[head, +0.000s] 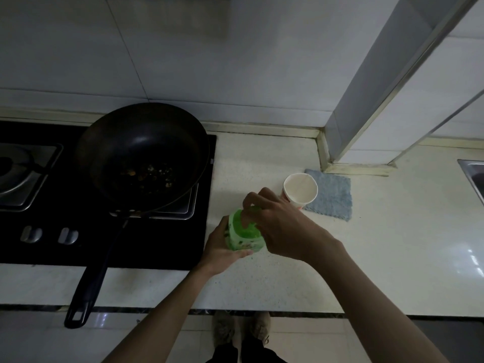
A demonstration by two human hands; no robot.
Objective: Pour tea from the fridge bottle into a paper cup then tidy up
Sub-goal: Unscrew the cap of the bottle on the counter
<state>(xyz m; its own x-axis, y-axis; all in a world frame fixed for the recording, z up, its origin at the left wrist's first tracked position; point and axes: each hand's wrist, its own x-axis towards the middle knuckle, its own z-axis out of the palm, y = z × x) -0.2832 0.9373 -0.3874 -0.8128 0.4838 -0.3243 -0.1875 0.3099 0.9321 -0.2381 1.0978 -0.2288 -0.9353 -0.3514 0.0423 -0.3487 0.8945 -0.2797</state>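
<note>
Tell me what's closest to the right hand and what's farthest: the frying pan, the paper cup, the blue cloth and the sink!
From the right hand, on top of the bottle:
1. paper cup, just behind it.
2. blue cloth, right of the cup.
3. frying pan, off to the left.
4. sink, at the far right edge.

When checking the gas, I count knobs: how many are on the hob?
2, side by side at the hob's front, left of the wok handle: left knob and right knob. Others may lie out of frame.
</note>
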